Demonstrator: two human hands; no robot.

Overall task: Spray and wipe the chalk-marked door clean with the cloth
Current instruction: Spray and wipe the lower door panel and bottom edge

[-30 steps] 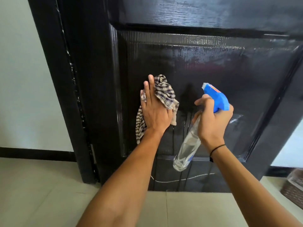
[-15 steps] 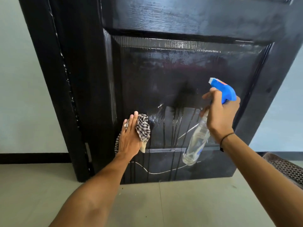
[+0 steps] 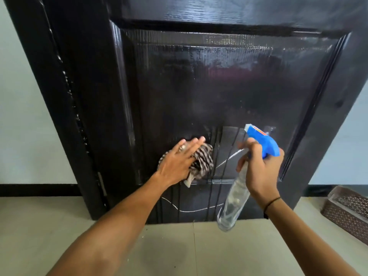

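Note:
A glossy black door [image 3: 229, 86] fills the view, wet, with drip streaks running down its lower panel. White chalk lines [image 3: 191, 210] remain on the bottom rail, and a short chalk stroke [image 3: 229, 158] shows between my hands. My left hand [image 3: 177, 162] presses a checked brown and white cloth [image 3: 202, 163] flat against the lower panel with straight fingers. My right hand [image 3: 258, 168] grips a clear spray bottle [image 3: 233, 204] by its neck. The bottle's blue trigger head [image 3: 262, 140] points at the door, and a finger lies on the trigger.
A black door frame [image 3: 59, 108] stands to the left against a pale wall [image 3: 22, 116]. Beige floor tiles [image 3: 179, 251] lie below. A brown perforated basket [image 3: 348, 212] sits on the floor at the right edge.
My left hand carried the cloth down the panel from mid height to its lower part, then a little to the right. The right hand with the bottle dropped slightly lower.

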